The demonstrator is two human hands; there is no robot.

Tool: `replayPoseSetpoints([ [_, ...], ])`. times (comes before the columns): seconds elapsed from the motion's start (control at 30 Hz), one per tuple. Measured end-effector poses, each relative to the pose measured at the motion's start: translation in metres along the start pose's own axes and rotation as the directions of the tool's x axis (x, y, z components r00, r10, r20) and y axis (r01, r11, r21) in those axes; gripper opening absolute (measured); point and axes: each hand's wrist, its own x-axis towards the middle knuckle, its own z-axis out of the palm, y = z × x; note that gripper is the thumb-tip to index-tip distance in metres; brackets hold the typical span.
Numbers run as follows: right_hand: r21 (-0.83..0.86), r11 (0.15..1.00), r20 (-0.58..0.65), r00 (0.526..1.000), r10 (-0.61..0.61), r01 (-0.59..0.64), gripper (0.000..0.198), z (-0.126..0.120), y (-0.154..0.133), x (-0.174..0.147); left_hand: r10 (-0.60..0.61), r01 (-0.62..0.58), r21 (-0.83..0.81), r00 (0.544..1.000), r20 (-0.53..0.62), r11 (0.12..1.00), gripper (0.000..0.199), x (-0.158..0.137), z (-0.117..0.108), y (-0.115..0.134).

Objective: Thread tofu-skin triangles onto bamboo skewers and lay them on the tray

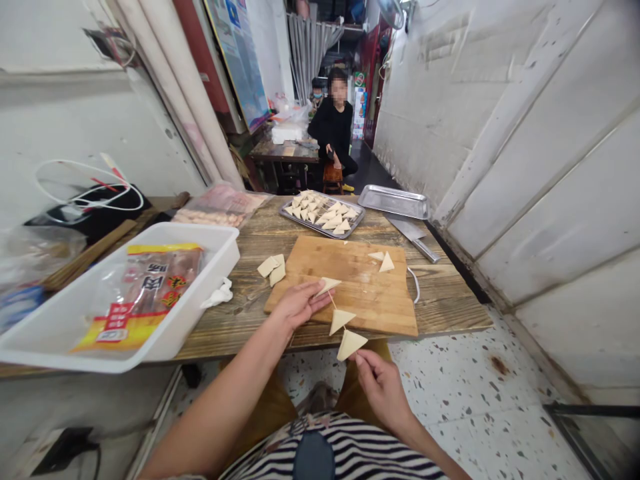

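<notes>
1. From where I stand, the skewer is up in the air between the person's two hands, above the near edge of the cutting board, with three pale triangles spaced along it.
2. The left hand is closed lightly, thumb and fingers gripping the top triangle at the far end.
3. The right hand has thumb and forefinger pinched together, apparently on the skewer's near end, just beside the lowest triangle. That triangle hides the exact grip.
4. Between those two sits the middle triangle, touched by neither hand.
5. What looks done: beyond the board, the loaded tray carries many triangles in rows, with thin sticks showing among them. I can't count the finished skewers from here.
6. What looks left: two loose triangles lie on the board's far right part, and a few flat pieces overlap on the table just left of it.
7. By that small remainder, I judge this batch to be well past halfway.
8. Right of the loaded tray stands a second tray, with a cleaver lying near it.
</notes>
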Motion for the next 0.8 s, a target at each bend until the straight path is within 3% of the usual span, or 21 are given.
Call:
replayPoseSetpoints([
  [0.8,0.025,0.999,-0.024,0.999,-0.026,0.027,0.04,0.003,-0.0021,-0.0015,0.016,-0.015,-0.003,0.999,0.03,1.0,0.007,-0.0093,-0.0012,-0.0051],
])
